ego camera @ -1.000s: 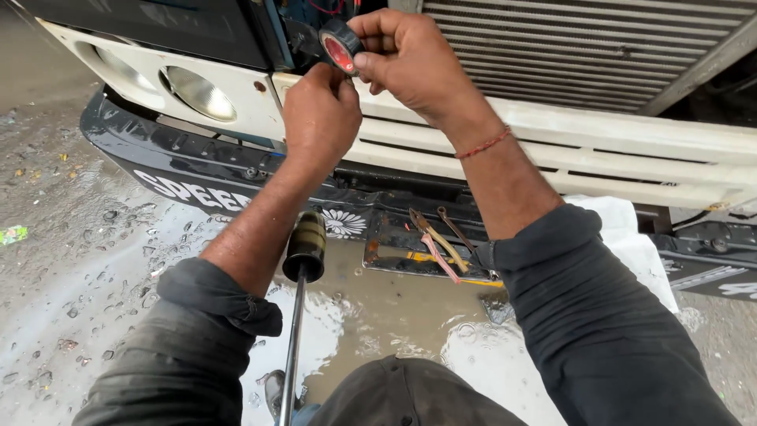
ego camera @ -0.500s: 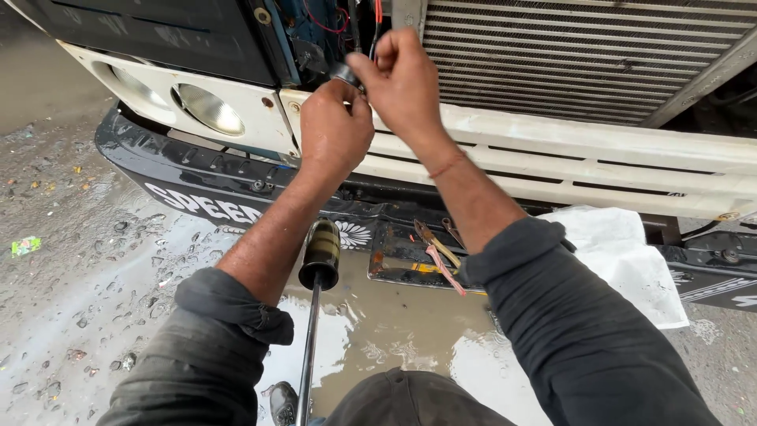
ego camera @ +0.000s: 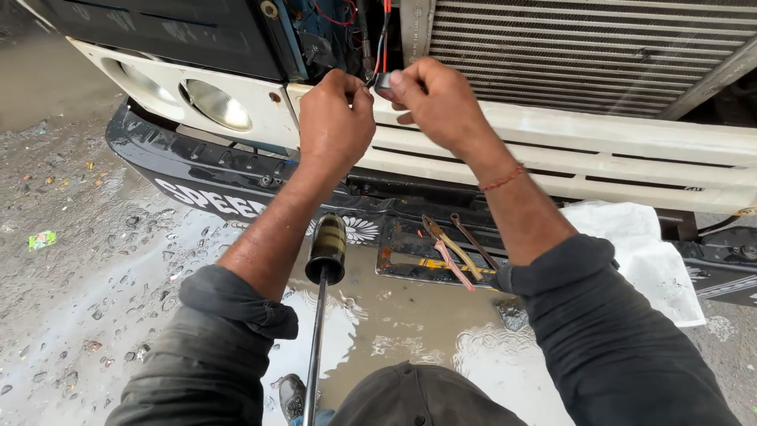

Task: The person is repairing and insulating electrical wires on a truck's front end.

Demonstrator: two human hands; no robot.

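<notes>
1. Both hands pinch at one spot: right hand [ego camera: 441,102] holds a small dark tape roll [ego camera: 384,82]; left hand [ego camera: 335,118] nips the wire [ego camera: 384,35].
2. Grille [ego camera: 583,47] lies right of the grip, headlamp [ego camera: 214,104] left.
3. Pliers [ego camera: 451,251] lie well below.
4. Step, as judged: wrapping the wire; next wants the roll passed round it, taut.

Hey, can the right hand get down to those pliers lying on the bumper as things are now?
Probably yes, once freed: the right hand is up at the wires pinching something small, and the pliers lie uncovered on the bumper below its forearm.
</notes>
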